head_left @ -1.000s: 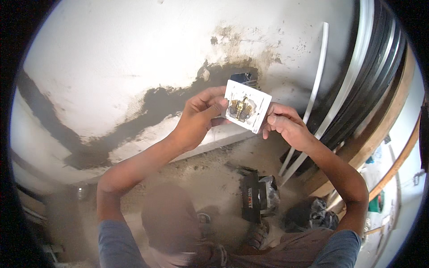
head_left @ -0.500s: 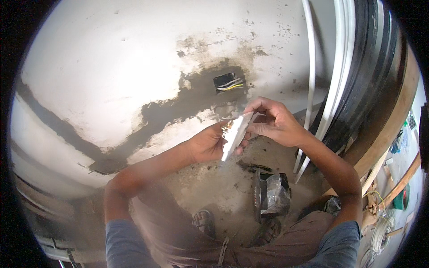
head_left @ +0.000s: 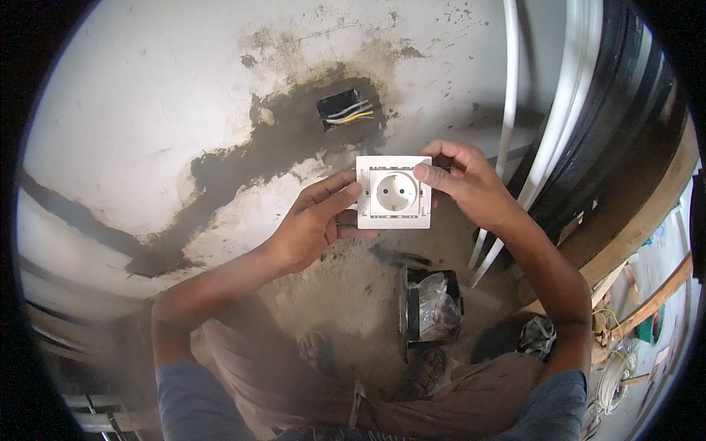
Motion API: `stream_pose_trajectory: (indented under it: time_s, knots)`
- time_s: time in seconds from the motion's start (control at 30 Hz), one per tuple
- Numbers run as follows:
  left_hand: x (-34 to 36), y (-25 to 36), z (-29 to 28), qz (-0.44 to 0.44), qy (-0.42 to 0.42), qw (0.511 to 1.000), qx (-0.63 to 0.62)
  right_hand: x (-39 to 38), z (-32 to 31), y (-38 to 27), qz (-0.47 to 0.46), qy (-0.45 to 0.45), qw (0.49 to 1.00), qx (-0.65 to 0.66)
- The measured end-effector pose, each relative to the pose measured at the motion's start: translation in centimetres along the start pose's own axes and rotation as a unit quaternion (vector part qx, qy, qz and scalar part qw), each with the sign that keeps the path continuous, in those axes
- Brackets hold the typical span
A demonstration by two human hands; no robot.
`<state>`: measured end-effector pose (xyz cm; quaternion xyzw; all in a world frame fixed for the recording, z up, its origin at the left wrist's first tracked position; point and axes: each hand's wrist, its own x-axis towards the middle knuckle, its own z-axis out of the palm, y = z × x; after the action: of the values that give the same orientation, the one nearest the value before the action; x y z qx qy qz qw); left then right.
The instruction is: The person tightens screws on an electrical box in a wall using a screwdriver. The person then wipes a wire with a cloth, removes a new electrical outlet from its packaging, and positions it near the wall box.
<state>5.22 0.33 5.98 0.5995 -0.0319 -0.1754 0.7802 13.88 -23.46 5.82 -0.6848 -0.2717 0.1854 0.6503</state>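
Note:
A square white wall socket (head_left: pixel 397 192) with a round two-hole outlet faces me, held up between both hands. My left hand (head_left: pixel 318 219) grips its left edge, the thumb on the front and the fingers behind. At the upper right corner my right hand (head_left: pixel 465 182) pinches the frame, its thumb pressed on the front face. Beyond the socket, a black wall box (head_left: pixel 340 104) sits recessed in a grey mortar patch (head_left: pixel 283 143). White and yellow-green wires (head_left: pixel 353 115) stick out of the box. The back of the socket is hidden.
On the floor between my feet stands a black open container (head_left: pixel 434 305) with clear plastic wrap in it. White pipes (head_left: pixel 555 117) and dark curved strips (head_left: pixel 625 110) lean at the right. Farther right lie a coil of white cable (head_left: pixel 612 382) and wooden strips (head_left: pixel 654 301).
The socket has turned from edge-on to front face toward me. My left hand has shifted from beneath it to its left edge. The view has shifted slightly, too.

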Motion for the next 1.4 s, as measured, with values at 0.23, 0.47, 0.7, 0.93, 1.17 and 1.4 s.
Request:
stream_pose_trajectory:
  time_s: [0.23, 0.47, 0.7, 0.93, 1.17, 1.4]
  knots:
    - [0.2, -1.4, -0.7, -0.005, 0.017, 0.997, -0.08, 0.5, 0.3, 0.8, -0.014, -0.003, 1.0, 0.001]
    - [0.1, -0.8, -0.9, 0.008, 0.004, 0.998, -0.066, 0.7, 0.3, 0.0, -0.01, 0.006, 1.0, -0.026]
    - [-0.1, -0.4, -1.2, 0.003, 0.001, 0.998, -0.057, 1.1, 0.4, 0.4, -0.02, -0.011, 0.999, -0.031]
    - [-0.6, -0.1, -1.5, 0.01, -0.013, 0.999, -0.038, 1.2, 1.1, 0.2, -0.01, -0.01, 0.999, -0.031]
    - [-0.6, -0.1, -1.6, 0.001, 0.001, 1.0, -0.018, 1.3, 1.4, 0.3, -0.009, -0.017, 1.0, -0.018]
    - [0.4, -2.2, -1.8, 0.056, 0.053, 0.997, 0.029, 1.0, 2.0, 1.9, -0.104, -0.006, 0.989, -0.109]
